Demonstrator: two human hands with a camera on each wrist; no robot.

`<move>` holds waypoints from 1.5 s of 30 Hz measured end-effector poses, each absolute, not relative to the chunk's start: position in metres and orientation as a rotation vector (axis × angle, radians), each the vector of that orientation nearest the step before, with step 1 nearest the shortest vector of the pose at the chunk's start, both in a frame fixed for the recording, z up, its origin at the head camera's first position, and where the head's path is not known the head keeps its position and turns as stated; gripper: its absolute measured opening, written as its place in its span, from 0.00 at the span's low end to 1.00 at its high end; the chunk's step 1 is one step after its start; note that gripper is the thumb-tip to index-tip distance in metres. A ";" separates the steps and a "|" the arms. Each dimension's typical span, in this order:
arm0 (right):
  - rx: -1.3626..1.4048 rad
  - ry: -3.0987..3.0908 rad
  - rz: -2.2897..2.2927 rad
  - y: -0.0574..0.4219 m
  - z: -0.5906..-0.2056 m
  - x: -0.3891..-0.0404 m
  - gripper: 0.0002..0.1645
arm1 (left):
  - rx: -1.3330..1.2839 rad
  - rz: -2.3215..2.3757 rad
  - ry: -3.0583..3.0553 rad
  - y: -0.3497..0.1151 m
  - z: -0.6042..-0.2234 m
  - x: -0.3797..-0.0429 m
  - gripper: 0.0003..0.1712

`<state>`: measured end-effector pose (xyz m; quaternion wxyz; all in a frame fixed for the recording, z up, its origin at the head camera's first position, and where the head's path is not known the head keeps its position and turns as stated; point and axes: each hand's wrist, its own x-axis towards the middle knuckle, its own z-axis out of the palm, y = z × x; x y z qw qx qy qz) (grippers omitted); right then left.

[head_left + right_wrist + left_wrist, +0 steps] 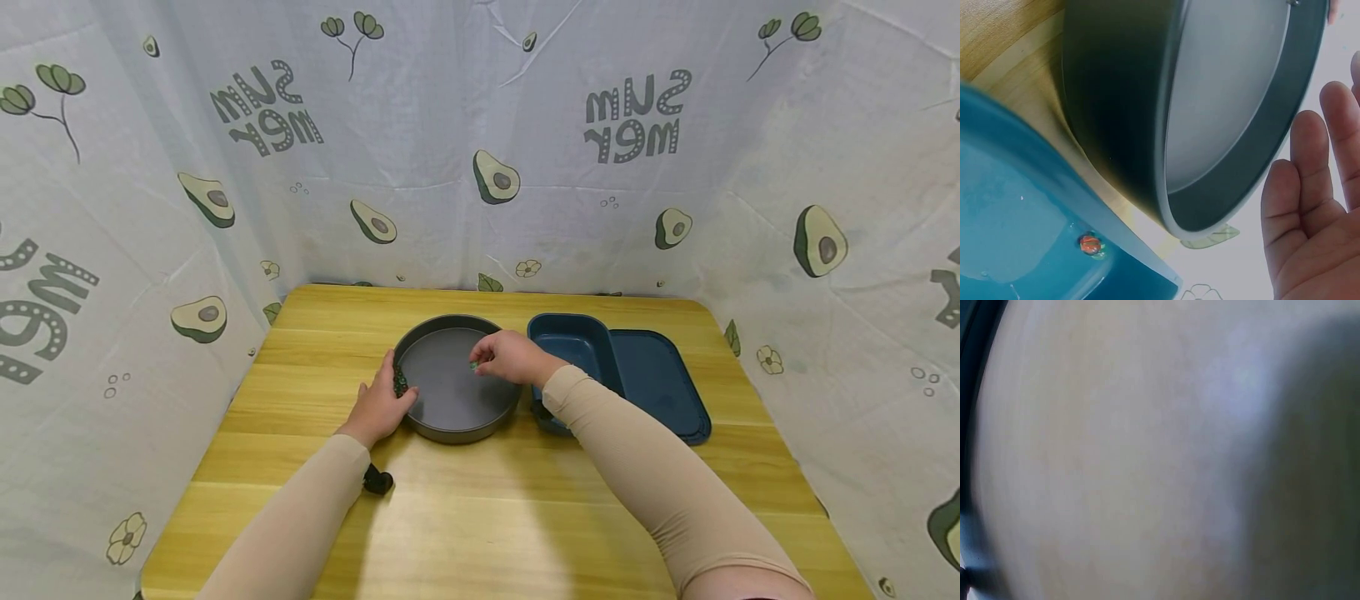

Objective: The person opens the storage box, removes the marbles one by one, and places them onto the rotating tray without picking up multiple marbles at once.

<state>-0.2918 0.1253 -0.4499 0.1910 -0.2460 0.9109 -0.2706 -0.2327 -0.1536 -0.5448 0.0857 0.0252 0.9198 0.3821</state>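
A round grey pan (450, 392) stands on the wooden table, mid-table. At its left side my left hand (378, 406) holds the rim, the thumb reaching over it and fingers outside. A dark green, beady-looking bit (401, 382) shows between thumb and fingers, by the pan's left wall. Above the pan my right hand (513, 357) pinches a small green piece (474, 365), too small to identify. The right wrist view shows this hand's fingers (1310, 150) beside the pan's rim. To the pan's right is a deep blue box (573, 337), partly covered by the right forearm.
Inside the blue box lies a small red-and-green piece (1090, 244). A flat dark blue lid (660, 375) lies right of the box. Black wrist gear (377, 481) hangs under the left wrist. A patterned curtain (450, 125) borders the table. The left wrist view is mostly blurred table (1116, 456).
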 end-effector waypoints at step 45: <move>-0.375 2.722 -0.429 0.218 -0.500 -0.341 0.20 | 0.062 1.140 2.748 -0.154 -0.544 -0.235 0.55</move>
